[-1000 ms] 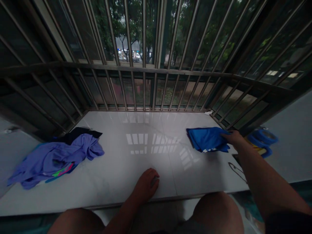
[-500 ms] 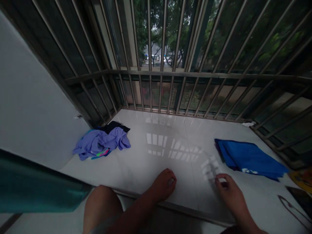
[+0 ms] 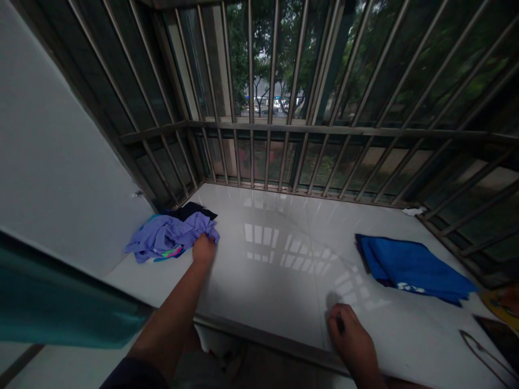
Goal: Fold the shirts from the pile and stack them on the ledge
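Note:
At the left end of the white ledge lies a crumpled lavender garment [image 3: 162,233], heaped with dark clothing [image 3: 190,209] and a piece with bright pink and green on it. My left hand [image 3: 204,250] reaches across to its right edge, the fingers closed on the cloth; the fingertips are partly hidden in the folds. Low over the ledge, right of the middle, hovers my right hand [image 3: 352,332]. Its fingers are curled in, with a dark gap between thumb and forefinger and nothing visible held. A folded blue cloth [image 3: 413,265] with a white mark lies beyond it.
Metal window bars [image 3: 267,127] close off the far side of the glossy ledge [image 3: 279,286]. A teal curtain [image 3: 68,302] hangs at the left. Glasses [image 3: 478,346], a dark flat object [image 3: 498,335] and something yellow [image 3: 503,305] lie at the right edge.
My left hand has moved left and away from me onto the lavender garment. My right hand has shifted left and nearer to me, its fingers more curled.

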Demonstrator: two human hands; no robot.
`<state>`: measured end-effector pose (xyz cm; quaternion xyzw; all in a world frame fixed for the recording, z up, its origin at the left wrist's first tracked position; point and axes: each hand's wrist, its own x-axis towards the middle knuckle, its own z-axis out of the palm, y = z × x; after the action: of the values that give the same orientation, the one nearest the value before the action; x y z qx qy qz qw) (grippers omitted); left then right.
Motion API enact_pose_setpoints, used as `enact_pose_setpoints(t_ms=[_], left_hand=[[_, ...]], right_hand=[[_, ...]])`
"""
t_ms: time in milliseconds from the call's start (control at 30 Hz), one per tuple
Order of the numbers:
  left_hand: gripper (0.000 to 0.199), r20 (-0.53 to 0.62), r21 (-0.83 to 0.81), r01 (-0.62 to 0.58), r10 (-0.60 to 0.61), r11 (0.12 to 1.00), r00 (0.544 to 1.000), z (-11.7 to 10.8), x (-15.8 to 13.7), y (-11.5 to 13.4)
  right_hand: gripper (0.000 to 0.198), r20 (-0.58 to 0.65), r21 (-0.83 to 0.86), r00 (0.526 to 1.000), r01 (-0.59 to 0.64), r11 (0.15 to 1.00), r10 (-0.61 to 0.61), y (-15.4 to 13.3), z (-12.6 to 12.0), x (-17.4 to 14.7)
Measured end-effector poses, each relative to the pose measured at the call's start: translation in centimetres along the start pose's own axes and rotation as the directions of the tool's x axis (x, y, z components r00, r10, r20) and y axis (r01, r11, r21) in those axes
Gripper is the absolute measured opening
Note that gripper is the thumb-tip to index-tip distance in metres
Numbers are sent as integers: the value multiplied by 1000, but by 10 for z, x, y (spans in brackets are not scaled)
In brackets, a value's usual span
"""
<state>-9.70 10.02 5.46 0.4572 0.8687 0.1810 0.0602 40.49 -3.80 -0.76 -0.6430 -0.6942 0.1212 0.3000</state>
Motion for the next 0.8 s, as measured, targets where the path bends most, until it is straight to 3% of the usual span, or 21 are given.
enact_pose_setpoints(t_ms=[100,200,300,367,467,500,533,567,600,700,800], left_hand=[[29,95,-53,-136,141,989,985,23,-37,33],[24,202,-173,-356,386,918,900,51,-110,78],[18,287,-329,-549,635,768,717,66,-198,114],[30,308,-442,-629,766,640,564,65,-246,123],[74,233,-599,-705,925,380,301,57,-284,111],[80,189,-628,-715,952,306,242,55,-287,102],[81,144,-641,-723,966,258,216,53,-287,90],[77,105,-635,-733,968,243,230,52,-283,77],[70,69,-614,-744,957,264,283,52,-276,63],[48,-51,-505,-743,844,440,534,48,-239,19],[38,-206,-408,-630,606,661,768,32,-182,-20]], right_hand=[[13,-9,-5,1000,-14,1000,14,-5,-2,-1],[13,-11,-22,1000,-15,1000,15,-9,-3,-2],[12,-7,-44,1000,-10,999,10,-9,-3,-2],[11,9,-61,1000,-5,998,5,-7,-3,-2],[15,72,-96,997,-3,995,9,-3,-4,-1],[19,88,-113,996,-5,994,15,-1,-4,-1],[20,94,-130,995,-9,991,21,0,-3,-1],[20,90,-144,996,-10,990,23,2,-3,-1],[18,80,-150,997,-10,989,22,3,-2,-2],[16,32,-138,999,-13,990,18,8,2,-3],[15,23,-128,1000,-13,992,16,12,4,-2]])
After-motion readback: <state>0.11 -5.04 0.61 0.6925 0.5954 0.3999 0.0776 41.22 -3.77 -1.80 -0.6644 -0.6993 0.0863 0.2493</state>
